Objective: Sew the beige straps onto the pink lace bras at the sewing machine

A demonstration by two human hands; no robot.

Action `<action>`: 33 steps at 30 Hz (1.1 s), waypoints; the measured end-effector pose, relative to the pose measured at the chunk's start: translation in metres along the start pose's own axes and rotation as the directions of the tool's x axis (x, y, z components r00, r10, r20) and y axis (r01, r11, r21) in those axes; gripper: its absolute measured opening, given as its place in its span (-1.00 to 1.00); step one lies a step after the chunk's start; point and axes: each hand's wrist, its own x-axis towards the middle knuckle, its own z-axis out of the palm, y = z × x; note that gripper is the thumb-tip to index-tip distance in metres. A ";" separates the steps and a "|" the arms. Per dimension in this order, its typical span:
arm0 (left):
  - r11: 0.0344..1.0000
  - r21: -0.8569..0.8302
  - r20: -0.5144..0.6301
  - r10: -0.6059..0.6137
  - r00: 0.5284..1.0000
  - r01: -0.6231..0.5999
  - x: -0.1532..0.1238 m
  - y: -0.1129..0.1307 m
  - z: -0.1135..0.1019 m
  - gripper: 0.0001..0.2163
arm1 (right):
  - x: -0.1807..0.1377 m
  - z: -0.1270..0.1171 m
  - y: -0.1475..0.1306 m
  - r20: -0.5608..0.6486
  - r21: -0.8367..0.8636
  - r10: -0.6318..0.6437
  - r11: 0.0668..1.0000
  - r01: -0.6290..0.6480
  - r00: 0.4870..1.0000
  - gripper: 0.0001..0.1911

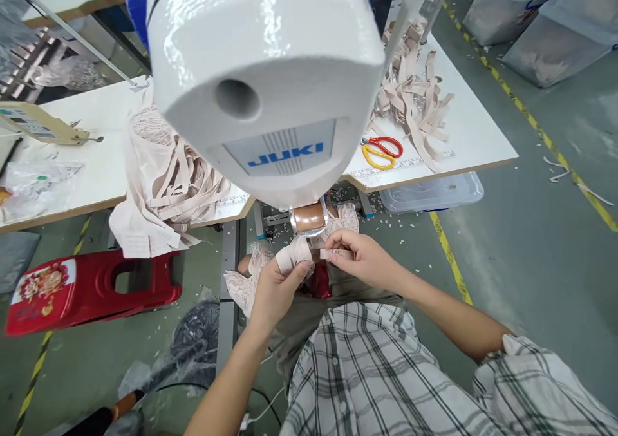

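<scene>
Beige strap (337, 254) is what both hands have hold of. My left hand (280, 284) is closed round a folded end of it, thumb on top. My right hand (364, 259) pinches the other end flat between thumb and fingers, so a short length runs between them. The strap sits over my lap, just below the copper-coloured fitting (309, 219) under the white JUKI sewing machine head (265, 69). Pale lace (241, 288) joined to it trails down beside the left wrist and shows again behind the right fingers.

My worry is how near the fingertips are to that fitting: I judge they could be nipped if the strap goes in with them this close. The loose lace could also fold under and get caught along with the strap. The machine head blocks much of my view, so I cannot tell how squarely the ends are lined up.

Further out, a heap of beige straps (178, 178) spills over the front edge of the worktop (101, 159) on the left. A second heap (410, 94) lies on the right part, with red-and-yellow scissors (381, 151) near its front edge. A red plastic stool (91, 288) stands on the floor below the left edge, and a clear tub (432, 191) sits under the right one.
</scene>
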 end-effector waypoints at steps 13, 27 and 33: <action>0.985 0.158 0.087 0.055 0.995 -0.069 -0.001 0.018 0.014 -0.79 | -0.006 -0.002 -0.009 0.078 -0.290 -0.174 0.938 0.189 0.982 -0.90; 0.981 -0.099 0.062 -0.160 0.985 0.165 0.014 0.005 0.013 -0.68 | 0.012 -0.014 -0.001 0.212 0.116 0.059 0.990 -0.085 0.975 -0.85; 0.946 -0.255 0.026 -0.198 0.980 0.198 0.026 -0.002 0.019 -0.66 | 0.012 -0.007 0.014 0.239 0.340 0.172 0.907 -0.249 0.956 -0.77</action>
